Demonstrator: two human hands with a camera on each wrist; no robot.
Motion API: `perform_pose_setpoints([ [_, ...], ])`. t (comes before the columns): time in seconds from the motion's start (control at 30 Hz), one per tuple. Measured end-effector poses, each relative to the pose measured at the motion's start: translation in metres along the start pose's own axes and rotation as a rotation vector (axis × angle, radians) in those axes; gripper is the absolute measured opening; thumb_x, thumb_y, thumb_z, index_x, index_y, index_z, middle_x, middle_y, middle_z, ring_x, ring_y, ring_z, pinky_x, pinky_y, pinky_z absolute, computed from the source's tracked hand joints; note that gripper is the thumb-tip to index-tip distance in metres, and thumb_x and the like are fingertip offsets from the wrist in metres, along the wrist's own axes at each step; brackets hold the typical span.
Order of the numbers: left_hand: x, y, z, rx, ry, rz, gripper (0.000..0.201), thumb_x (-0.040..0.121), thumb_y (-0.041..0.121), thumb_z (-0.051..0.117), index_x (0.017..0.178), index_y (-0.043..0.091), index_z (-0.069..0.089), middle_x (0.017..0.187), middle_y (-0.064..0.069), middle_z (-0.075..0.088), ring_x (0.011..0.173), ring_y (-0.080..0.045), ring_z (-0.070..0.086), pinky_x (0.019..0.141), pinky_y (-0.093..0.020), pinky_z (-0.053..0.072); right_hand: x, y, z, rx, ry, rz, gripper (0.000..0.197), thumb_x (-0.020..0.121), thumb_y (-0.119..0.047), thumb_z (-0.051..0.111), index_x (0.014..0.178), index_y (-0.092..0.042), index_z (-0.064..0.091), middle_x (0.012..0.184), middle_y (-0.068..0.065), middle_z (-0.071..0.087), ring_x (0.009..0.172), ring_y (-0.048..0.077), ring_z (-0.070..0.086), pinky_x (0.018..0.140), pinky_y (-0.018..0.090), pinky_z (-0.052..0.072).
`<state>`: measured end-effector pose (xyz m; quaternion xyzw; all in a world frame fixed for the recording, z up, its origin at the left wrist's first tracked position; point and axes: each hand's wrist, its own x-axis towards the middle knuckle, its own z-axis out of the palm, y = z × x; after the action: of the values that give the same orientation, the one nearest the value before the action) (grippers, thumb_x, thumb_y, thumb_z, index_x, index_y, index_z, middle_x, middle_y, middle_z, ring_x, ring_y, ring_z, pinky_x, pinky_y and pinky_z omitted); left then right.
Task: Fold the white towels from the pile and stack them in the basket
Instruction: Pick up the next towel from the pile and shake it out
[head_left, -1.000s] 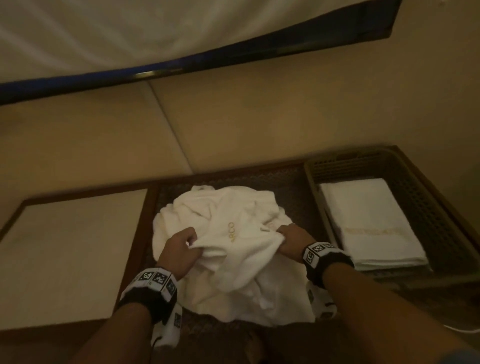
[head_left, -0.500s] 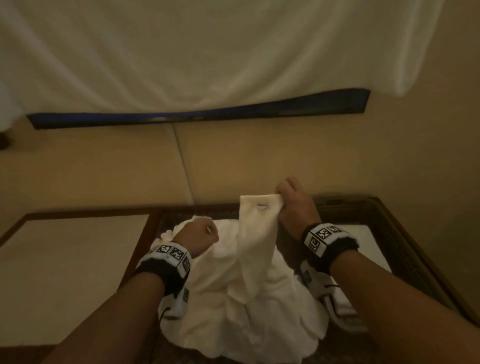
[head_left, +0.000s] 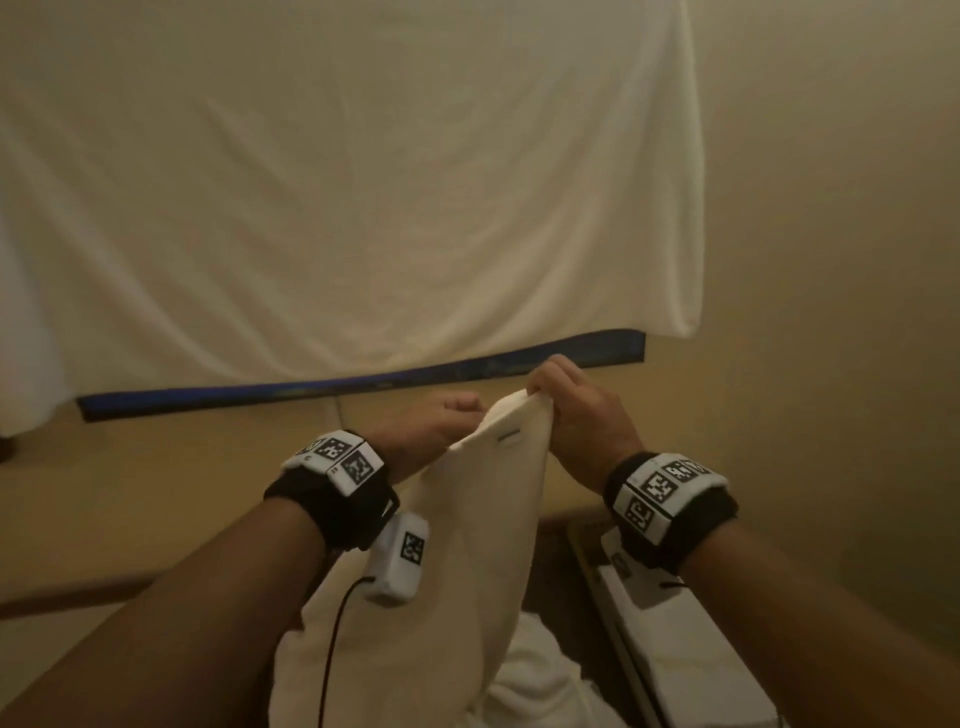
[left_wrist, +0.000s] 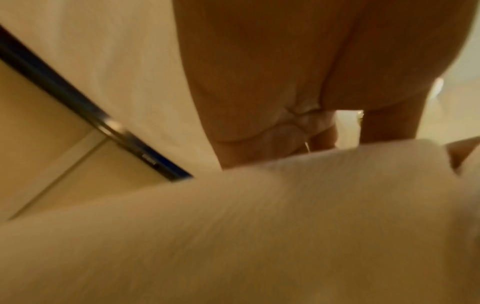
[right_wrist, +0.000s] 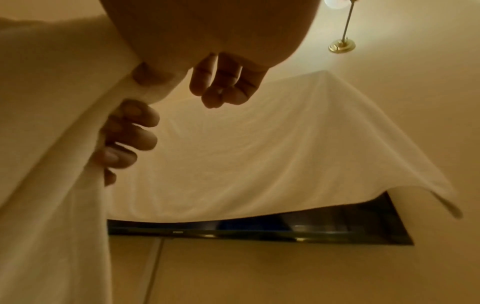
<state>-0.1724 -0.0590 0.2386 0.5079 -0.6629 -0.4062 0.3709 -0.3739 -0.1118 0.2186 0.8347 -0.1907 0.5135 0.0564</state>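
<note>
I hold one white towel (head_left: 483, 545) up in front of me by its top edge, and it hangs down in a long fold. My right hand (head_left: 566, 405) pinches the top corner beside a small hanging loop. My left hand (head_left: 441, 421) grips the same edge just to the left, fingers curled round the cloth. In the right wrist view the left hand's fingers (right_wrist: 130, 133) wrap the towel (right_wrist: 52, 164) edge. The rest of the pile (head_left: 540, 675) lies below. The basket (head_left: 587, 561) at the lower right holds a folded white towel (head_left: 685, 649).
A white sheet (head_left: 337, 182) hangs on the wall ahead over a dark screen (head_left: 363, 384). A wooden table edge (head_left: 67, 592) runs at the lower left. A brass lamp fitting (right_wrist: 341, 46) shows in the right wrist view.
Both hands have risen, lifting the towel off the pile. The left hand has moved up to the top edge close to the right hand. The head view has tilted upward.
</note>
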Motion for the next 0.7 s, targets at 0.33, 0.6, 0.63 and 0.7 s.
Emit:
perform_pose_setpoints([
  [0.33,-0.065,0.066,-0.072,0.768,0.339,0.324,0.02,0.097,0.028,0.056,0.085,0.013,0.06,0.082,0.001,0.059,0.076,-0.016,0.054,0.071,-0.034,0.043,0.028,-0.071,0.019,-0.116,-0.25,0.12,0.028,0.092,-0.031,0.05,0.112,-0.022,0.067,0.088,-0.007,0.058,0.069,0.009,0.046,0.061,0.028,0.04],
  [0.6,-0.165,0.077,-0.152,0.771,0.476,0.373,0.02,0.096,0.027,0.058,0.08,0.015,0.059,0.078,0.002,0.06,0.076,-0.017,0.055,0.072,-0.035,0.045,0.049,-0.152,0.087,0.094,-0.185,0.588,0.021,0.09,-0.026,0.062,0.099,-0.027,0.042,0.08,-0.002,0.06,0.068,0.02,0.058,0.055,0.033,0.046],
  [0.63,-0.177,0.075,-0.164,0.765,0.492,0.363,0.021,0.096,0.028,0.058,0.08,0.014,0.059,0.079,-0.001,0.061,0.078,-0.019,0.057,0.074,-0.037,0.047,0.047,-0.153,0.091,0.125,-0.178,0.628,0.019,0.091,-0.024,0.062,0.101,-0.028,0.046,0.08,-0.002,0.061,0.07,0.018,0.059,0.058,0.034,0.048],
  [0.7,-0.201,0.067,-0.184,0.739,0.505,0.326,0.023,0.097,0.029,0.057,0.081,0.012,0.059,0.082,-0.005,0.062,0.082,-0.024,0.059,0.076,-0.041,0.049,0.046,-0.159,0.095,0.159,-0.224,0.659,0.009,0.092,-0.023,0.063,0.097,-0.029,0.058,0.079,-0.002,0.062,0.07,0.017,0.059,0.061,0.032,0.048],
])
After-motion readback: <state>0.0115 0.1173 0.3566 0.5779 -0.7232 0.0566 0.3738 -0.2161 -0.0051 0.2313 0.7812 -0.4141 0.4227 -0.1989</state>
